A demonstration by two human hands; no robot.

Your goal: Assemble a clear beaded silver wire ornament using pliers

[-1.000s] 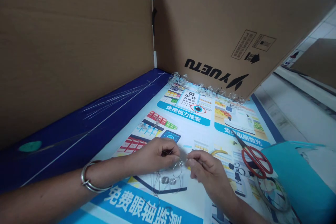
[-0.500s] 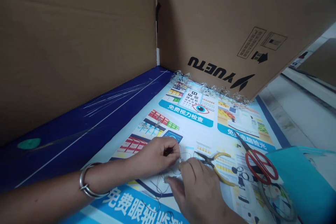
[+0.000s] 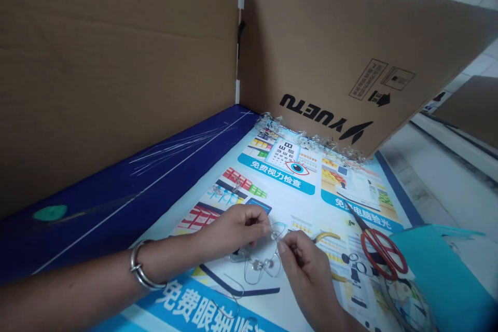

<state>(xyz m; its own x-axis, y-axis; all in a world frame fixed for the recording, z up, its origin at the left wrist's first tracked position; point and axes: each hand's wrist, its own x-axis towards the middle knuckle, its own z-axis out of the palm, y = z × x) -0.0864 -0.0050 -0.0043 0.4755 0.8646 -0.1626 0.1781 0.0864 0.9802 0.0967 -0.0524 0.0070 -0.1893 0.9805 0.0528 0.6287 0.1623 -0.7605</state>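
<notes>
A thin wire piece point(image 3: 257, 265) with bent loops and small clear beads hangs between my hands, low over the printed sheet. My left hand point(image 3: 243, 228), with metal bangles on its wrist, pinches its upper loop. My right hand point(image 3: 307, 267) is closed at the fingertips on the loop's other side, thumb against index finger. Pliers with yellow handles point(image 3: 328, 237) lie just behind my right hand, which hides their jaws. Curved loose wires point(image 3: 237, 295) rest on the sheet below the beaded piece.
Red-handled scissors point(image 3: 383, 253) lie at right, beside a teal sheet point(image 3: 439, 270) and a coil point(image 3: 412, 303). Wire pieces point(image 3: 330, 145) line the foot of the cardboard wall point(image 3: 330, 46). Straight wires point(image 3: 175, 150) and a green object point(image 3: 50, 212) sit on the blue surface at left.
My right hand has moved right and turned, away from my left. More of the beaded wire shows between them. The pliers' jaws are now covered. The view has shifted slightly.
</notes>
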